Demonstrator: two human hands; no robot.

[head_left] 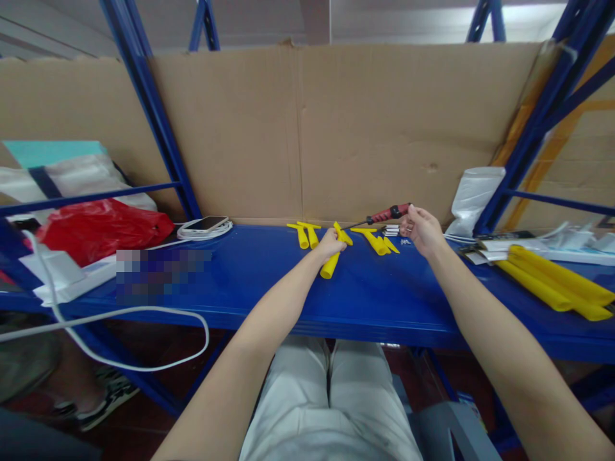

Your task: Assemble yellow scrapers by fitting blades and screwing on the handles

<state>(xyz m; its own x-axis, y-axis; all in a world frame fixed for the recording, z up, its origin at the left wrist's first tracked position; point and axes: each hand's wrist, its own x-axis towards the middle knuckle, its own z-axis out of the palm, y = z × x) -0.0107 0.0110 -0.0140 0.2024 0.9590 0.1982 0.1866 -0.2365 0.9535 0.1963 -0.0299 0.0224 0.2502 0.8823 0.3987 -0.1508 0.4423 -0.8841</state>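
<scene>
- While the left hand clamped its grip on a yellow T-shaped piece over the blue counter, the tubular end faced the near edge.
- Right hand, grip pinched around the handle end of a red-and-black screwdriver, angled the shaft toward that piece; tip contact could not be told.
- Good work seemed to call for a steady left hold and an aligned shaft.
- More yellow pieces lay before a cardboard panel; no brand or writing was legible.

Head-worn view, forward and down
</scene>
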